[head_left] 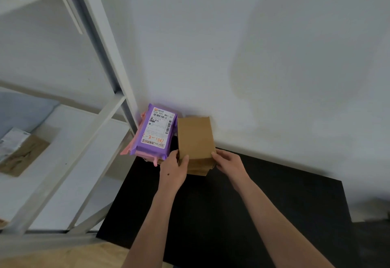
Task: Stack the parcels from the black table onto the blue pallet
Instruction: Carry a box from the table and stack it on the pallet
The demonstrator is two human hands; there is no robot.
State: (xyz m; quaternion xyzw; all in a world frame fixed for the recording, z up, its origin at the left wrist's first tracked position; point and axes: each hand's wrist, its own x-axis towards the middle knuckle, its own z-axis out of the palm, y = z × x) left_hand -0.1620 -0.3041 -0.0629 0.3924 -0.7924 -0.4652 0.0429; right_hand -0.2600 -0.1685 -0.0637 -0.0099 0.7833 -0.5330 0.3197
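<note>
step: pick-up of the brown box [195, 136], judged as just begun; not seen lifted off the worktop [232, 215] yet
brown box: at the worktop's far left corner, back end against the wall [253, 46]; possibly stacked on a second brown box, the lower edge is unclear
left hand [174, 170]: grip held on the box's near left edge, thumb laid on top
right hand [229, 163]: grip held on the box's near right corner, fingers wrapped round the side
purple parcel [157, 129]: also at the worktop's far left corner, touching the box's left side, laid on pink parcels [145, 155] that overhang the worktop's left edge
white rack [101, 41]: just off the worktop's left edge
blue pallet: not in view
risk 1: the purple parcel could be dragged off the worktop's left edge, since the box rubs against it
risk 2: only the near end is gripped, so the far end could tip down
risk 3: a lower box, if present, could be left behind or slip out
</note>
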